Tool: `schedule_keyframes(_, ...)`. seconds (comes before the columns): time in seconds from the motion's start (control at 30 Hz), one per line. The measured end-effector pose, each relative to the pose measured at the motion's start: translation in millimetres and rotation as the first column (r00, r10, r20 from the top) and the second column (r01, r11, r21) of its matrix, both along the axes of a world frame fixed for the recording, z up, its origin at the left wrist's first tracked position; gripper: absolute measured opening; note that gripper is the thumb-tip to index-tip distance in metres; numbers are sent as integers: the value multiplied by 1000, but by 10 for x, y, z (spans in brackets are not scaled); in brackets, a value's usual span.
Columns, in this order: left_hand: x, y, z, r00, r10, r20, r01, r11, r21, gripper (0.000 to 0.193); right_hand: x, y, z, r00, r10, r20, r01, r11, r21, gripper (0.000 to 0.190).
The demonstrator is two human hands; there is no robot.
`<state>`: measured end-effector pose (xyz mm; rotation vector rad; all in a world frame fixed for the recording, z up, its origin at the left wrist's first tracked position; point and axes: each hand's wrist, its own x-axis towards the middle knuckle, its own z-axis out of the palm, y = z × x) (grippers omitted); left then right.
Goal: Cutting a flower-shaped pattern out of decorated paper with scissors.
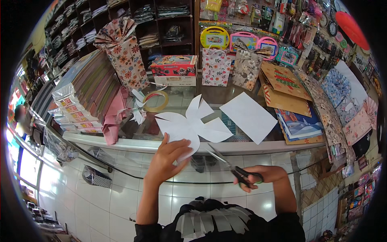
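My left hand holds the near lobe of a white paper cut-out at the front edge of the glass counter. Rounded lobes, pointed tips and a square notch shape the cut-out. To its right, my right hand grips scissors with black handles; their slightly parted blades point up and left, just off the paper's near edge. A white rectangular sheet of paper lies flat on the glass, right of the cut-out. White paper scraps and a roll of clear tape are at the left.
Wrapped book stacks and a pink cloth lie at the left. A tall floral gift bag, a red box and smaller floral bags stand behind. Brown paper envelopes are piled at the right. The counter's metal edge runs in front.
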<state>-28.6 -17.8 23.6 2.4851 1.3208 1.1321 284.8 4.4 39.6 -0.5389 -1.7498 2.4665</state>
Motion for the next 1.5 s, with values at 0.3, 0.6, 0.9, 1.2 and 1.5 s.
schedule_keyframes(0.3, 18, 695, 266, 999, 2, -39, -6, 996, -85, 13, 82, 252, 557, 945, -323, -45, 307, 837, 453, 48)
schedule_keyframes(0.6, 125, 803, 378, 970, -28, -240, -3, 992, -129, 12, 48, 312, 411, 950, -303, -80, 308, 849, 429, 43)
schedule_keyframes(0.9, 166, 807, 209, 877, 49, -479, -7, 996, 88, 8, -40, 413, 458, 881, -469, -59, 441, 770, 462, 36)
schedule_keyframes(1.2, -28, 813, 229, 997, -34, 72, 59, 922, -384, 9, -772, 761, 150, 782, -604, -155, 560, 569, 602, 26)
schedule_keyframes(1.5, -601, 782, 441, 892, 378, 247, -429, 880, 203, 15, -229, 440, 211, 729, -664, -164, 635, 567, 525, 33)
